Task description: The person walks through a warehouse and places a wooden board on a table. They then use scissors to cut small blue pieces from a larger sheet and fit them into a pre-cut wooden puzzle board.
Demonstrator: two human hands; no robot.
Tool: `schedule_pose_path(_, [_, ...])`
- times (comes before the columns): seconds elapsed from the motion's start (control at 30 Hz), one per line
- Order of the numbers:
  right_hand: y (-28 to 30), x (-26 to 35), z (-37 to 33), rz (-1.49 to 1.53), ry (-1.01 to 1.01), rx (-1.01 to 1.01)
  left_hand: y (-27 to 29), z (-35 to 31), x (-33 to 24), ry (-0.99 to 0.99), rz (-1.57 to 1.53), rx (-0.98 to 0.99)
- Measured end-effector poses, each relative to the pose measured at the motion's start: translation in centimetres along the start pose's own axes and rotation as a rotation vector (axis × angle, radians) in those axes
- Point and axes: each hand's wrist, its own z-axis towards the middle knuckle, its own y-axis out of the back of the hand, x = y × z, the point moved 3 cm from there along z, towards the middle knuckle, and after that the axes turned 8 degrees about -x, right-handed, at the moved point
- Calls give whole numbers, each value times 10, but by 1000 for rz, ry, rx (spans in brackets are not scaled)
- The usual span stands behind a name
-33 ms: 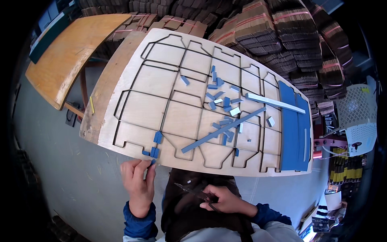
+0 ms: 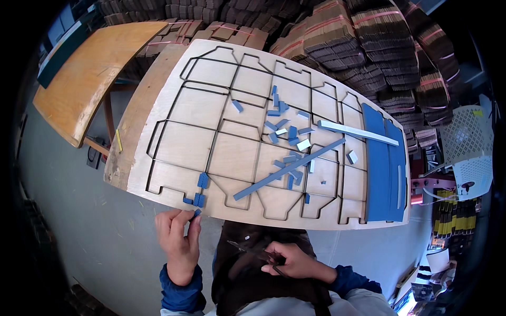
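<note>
My left hand [image 2: 178,237] is at the near edge of a pale plywood die board [image 2: 184,139], with a small blue foam piece [image 2: 197,213] pinched between thumb and fingertip. Just beyond it, several blue foam pieces [image 2: 198,199] sit along the dark cutting lines. My right hand [image 2: 289,260] is closed around dark scissors [image 2: 243,246] over my lap, their tips pointing left. Loose foam blocks [image 2: 293,141] lie scattered mid-board. A long blue-grey strip [image 2: 289,169] crosses the board diagonally, and a pale strip [image 2: 358,132] rests farther right, partly over blue foam sheets [image 2: 377,174].
Tied stacks of brown cardboard [image 2: 337,42] stand behind the board. A curved wooden table [image 2: 95,68] is at the far left. To the right are a white perforated chair [image 2: 466,150] and yellow-and-black items [image 2: 454,221]. A tiny white scrap [image 2: 247,237] lies on my dark apron.
The board and the pieces on it appear shifted slightly left in view. My left hand has tilted a little, showing more of the pinched foam piece. My right hand looks unchanged.
</note>
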Motion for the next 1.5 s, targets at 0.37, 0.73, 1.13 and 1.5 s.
schedule_pose_path(0.37, [32,-23,-23,79,229,-43,-62,89,-76,-382,110,432])
schedule_pose_path(0.73, [57,-43,-35,188,238,-74,-180,127,-124,-477,27,561])
schedule_pose_path(1.13, [62,-46,-36,196,204,-92,-199,118,-130,-616,17,538])
schedule_pose_path(1.5, [108,1,-61,527,270,-497,-126,92,-170,42,-542,887])
